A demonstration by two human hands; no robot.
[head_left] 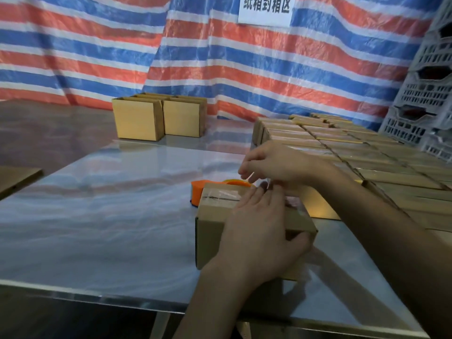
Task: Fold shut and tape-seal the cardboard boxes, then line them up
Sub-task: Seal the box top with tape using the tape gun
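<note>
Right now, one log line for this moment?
stage: taping | left hand: presses box top | right hand: fingers pinch tape | dispenser: behind box

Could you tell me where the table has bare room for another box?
The widest bare patch lies left of the box being taped, between the flat cardboard sheet at the left edge and the orange tape dispenser. Another bare strip runs between the dispenser and the two far boxes. The right side is crowded with sealed boxes.

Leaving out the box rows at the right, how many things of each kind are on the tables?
Near box: 1
Back boxes: 2 in view
Tape dispenser: 1
Flat cardboard: 1
Total: 5
</note>
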